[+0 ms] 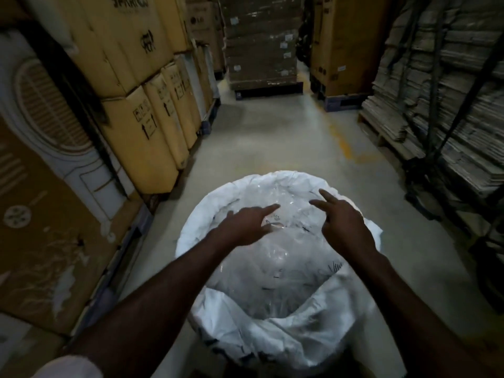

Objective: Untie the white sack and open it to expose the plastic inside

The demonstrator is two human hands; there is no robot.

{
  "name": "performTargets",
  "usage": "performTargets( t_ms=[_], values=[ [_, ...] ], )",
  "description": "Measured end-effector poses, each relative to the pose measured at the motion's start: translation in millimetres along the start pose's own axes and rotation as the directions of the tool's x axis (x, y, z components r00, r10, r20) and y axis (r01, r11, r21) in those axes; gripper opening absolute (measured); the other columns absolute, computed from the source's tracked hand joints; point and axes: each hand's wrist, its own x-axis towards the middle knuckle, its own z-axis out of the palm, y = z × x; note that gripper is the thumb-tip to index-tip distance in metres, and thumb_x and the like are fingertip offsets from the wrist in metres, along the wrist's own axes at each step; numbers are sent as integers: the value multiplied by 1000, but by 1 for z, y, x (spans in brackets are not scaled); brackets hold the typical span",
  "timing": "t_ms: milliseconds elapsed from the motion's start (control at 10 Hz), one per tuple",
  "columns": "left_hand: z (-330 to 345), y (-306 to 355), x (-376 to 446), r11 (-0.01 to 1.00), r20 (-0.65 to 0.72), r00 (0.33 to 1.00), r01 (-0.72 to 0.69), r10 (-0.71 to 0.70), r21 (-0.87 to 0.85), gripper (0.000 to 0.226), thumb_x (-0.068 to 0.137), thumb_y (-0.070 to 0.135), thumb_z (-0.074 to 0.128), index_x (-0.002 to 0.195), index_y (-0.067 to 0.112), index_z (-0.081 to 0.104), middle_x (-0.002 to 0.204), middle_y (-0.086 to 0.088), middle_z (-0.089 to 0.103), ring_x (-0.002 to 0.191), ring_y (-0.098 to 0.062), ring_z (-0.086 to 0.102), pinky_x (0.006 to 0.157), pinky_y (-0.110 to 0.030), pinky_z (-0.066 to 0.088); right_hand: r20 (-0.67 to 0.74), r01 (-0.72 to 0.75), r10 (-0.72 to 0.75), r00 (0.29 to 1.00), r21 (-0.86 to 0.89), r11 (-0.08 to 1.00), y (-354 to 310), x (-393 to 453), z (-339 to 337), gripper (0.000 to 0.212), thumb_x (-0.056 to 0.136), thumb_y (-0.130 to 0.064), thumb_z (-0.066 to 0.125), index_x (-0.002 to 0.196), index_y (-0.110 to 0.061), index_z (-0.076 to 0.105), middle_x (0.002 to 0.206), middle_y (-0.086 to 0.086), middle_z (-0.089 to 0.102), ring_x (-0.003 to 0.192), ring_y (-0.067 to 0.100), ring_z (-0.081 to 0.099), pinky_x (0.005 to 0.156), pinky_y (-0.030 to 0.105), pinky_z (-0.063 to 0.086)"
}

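Already the white sack (pixel 275 334) stood open on the floor, clear plastic (pixel 283 266) exposed. Left hand (pixel 242 225) and right hand (pixel 343 222) hovered above with fingers loosely spread, grasping nothing; best to part the plastic gently.
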Motion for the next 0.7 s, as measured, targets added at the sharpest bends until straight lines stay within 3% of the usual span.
performTargets(
  t_ms=[100,200,300,400,500,600,700],
  values=[
    [-33,5,-30,996,-107,994,1,8,89,64,104,72,40,163,52,26,156,4,57,143,-28,54,112,-60,44,-64,53,-50,997,51,997,-16,-27,-13,74,81,9,48,138,-34,67,164,-12,43,139,22,52,111,44,46],
    [-42,18,-64,994,-229,972,-29,54,108,54,108,58,45,160,45,38,153,6,61,141,-23,56,111,-50,47,-159,86,-61,985,153,985,-27,-45,-9,62,89,8,50,133,-30,71,156,-10,54,137,16,55,113,33,43],
    [-13,28,-87,996,-374,923,-91,92,21,43,107,49,55,149,37,58,144,10,68,134,-15,62,111,-41,49,-133,129,-109,985,153,980,-24,-64,19,49,96,2,55,131,-28,72,150,-8,60,133,16,59,112,32,44],
    [27,27,-86,983,-459,882,-163,109,-79,37,106,44,61,141,34,67,135,12,73,127,-10,66,109,-37,51,-104,192,-180,978,118,974,-17,-61,41,44,96,-2,64,132,-27,71,145,-4,64,129,19,63,105,39,55],
    [53,22,-67,966,-499,864,-185,73,-180,43,105,35,67,147,27,63,143,9,69,133,-11,63,113,-33,49,-139,172,-154,978,126,977,-13,-46,56,53,90,2,70,135,-24,69,142,-2,66,128,19,64,105,40,56],
    [38,24,-40,958,-551,832,-208,68,-195,50,105,30,67,153,24,57,150,8,64,139,-9,58,118,-32,46,-146,175,-150,978,172,969,-27,-25,61,63,84,11,73,139,-18,67,144,2,65,133,24,62,112,46,50],
    [-9,14,-17,967,-581,810,-202,77,-153,49,103,22,66,152,22,58,148,5,65,137,-13,60,118,-37,48,-122,126,-102,987,215,968,-54,11,47,59,89,7,71,143,-16,62,147,1,61,135,25,60,118,37,44]
  ],
)
